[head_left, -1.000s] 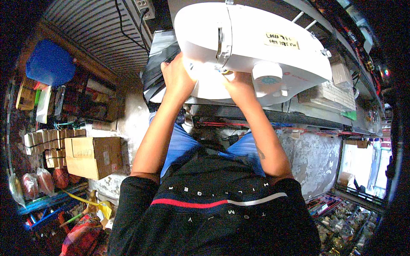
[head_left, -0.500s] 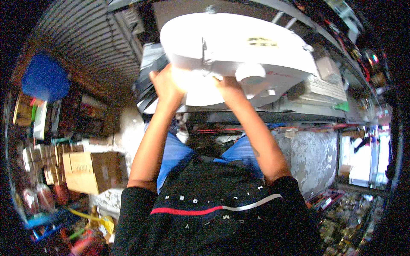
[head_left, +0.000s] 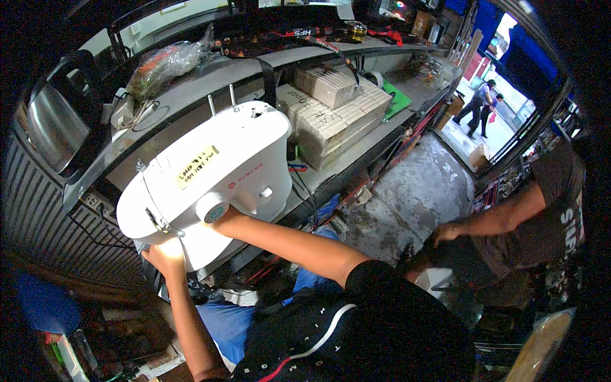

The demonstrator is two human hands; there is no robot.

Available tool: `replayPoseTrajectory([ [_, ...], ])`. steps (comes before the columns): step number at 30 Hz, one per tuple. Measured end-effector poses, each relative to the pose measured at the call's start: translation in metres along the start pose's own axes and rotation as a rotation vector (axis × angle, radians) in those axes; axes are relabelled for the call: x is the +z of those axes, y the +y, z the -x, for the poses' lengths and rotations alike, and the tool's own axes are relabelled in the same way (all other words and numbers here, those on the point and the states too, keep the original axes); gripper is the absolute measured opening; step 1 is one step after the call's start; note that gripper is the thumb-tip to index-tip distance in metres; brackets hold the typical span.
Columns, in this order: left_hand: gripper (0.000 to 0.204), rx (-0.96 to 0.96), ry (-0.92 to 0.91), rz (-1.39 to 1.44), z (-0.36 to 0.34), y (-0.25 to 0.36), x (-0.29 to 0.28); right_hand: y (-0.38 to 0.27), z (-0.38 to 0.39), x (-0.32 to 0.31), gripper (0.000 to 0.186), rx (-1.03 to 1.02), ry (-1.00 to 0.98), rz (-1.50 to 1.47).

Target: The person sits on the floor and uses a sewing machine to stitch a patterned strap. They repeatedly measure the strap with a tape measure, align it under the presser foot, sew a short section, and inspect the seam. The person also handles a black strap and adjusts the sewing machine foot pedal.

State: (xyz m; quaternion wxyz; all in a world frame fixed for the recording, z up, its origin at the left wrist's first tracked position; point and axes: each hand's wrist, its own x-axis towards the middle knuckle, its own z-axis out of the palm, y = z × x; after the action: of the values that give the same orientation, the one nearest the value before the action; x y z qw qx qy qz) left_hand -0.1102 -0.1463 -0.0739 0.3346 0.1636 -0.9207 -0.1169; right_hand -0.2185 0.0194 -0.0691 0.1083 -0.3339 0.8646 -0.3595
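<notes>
A white sewing machine (head_left: 248,159) with a yellow label stands on the grey workbench. My left hand (head_left: 164,254) is at its lit lower left end, fingers closed at the needle area on something I cannot make out in the glare. My right hand (head_left: 226,219) reaches in just below the round dial (head_left: 211,207), its fingers hidden by the machine. Black cables run along the ribbed panel to the left.
Stacked pale cartons (head_left: 328,121) sit right of the machine, near a green sheet (head_left: 397,103). A bagged item (head_left: 168,70) lies behind. A co-worker's arm (head_left: 503,216) is at the lower right. Two people (head_left: 477,108) walk outside the doorway.
The view has swung rightward and up, bringing the bench, doorway and co-worker into sight. The machine appears lower left and tilted; both my hands remain at it.
</notes>
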Motion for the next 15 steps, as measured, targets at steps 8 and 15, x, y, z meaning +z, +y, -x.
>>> replayPoseTrajectory([
  [8,0.03,0.055,-0.012,-0.005,-0.008,-0.015,0.01,0.005,-0.006,0.005,0.045,-0.028,0.013,0.055],
  [15,0.036,0.144,-0.029,-0.016,-0.016,-0.025,0.016,0.015,-0.021,0.017,0.027,-0.253,0.339,0.03],
])
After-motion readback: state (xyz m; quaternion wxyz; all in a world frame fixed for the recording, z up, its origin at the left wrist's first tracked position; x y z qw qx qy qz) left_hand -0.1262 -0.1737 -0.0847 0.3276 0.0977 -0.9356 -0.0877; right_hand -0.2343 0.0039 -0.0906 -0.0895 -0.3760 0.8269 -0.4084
